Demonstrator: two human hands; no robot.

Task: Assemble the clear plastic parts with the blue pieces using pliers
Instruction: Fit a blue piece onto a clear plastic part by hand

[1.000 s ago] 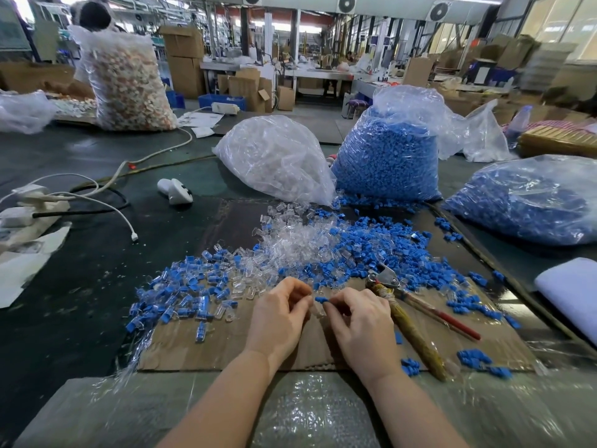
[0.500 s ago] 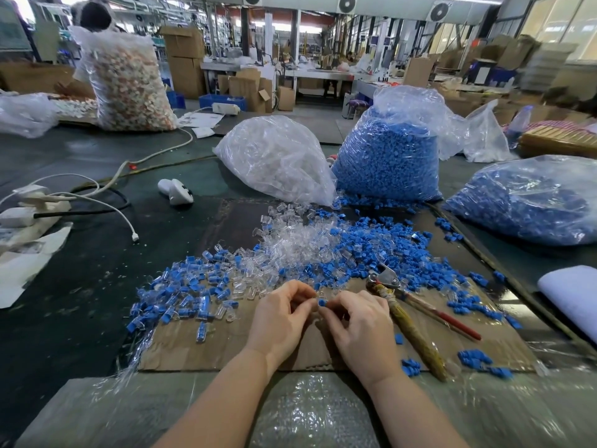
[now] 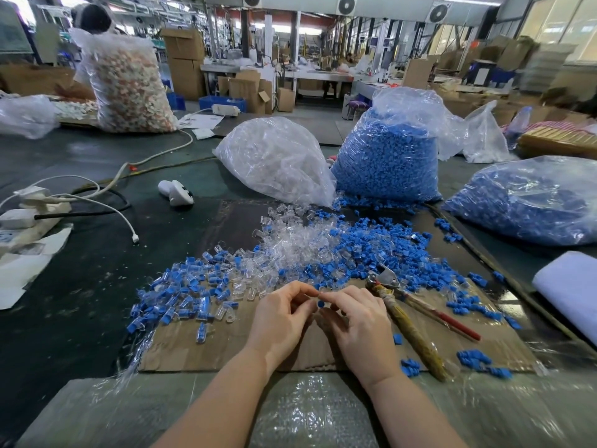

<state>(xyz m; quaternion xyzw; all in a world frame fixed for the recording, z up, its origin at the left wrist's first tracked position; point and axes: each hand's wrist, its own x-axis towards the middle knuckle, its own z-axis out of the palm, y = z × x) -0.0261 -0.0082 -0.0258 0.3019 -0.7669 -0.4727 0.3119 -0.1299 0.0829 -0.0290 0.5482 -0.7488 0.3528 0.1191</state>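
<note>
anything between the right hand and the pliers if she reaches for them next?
Nothing visible. The pliers lie on the cardboard just to the right of the right hand, handles toward the person, with bare cardboard between them. A few loose blue pieces sit near the handles but not in the path. The hand is now pinching a small blue piece.

On the dark bench (image 3: 80, 286), a white power strip (image 3: 29, 211) lies at the left edge with white cables (image 3: 97, 202) and a black cable (image 3: 97, 211) running from it. A small white device (image 3: 176, 192) lies beyond the cardboard sheet (image 3: 226, 347). A tall bag of pale orange bits (image 3: 129, 82) stands far left, a person (image 3: 89, 24) behind it. Bubble wrap (image 3: 290, 412) covers the near edge. A white foam sheet (image 3: 568, 286) lies at right. Cardboard boxes (image 3: 184, 59) stand in the background.
</note>
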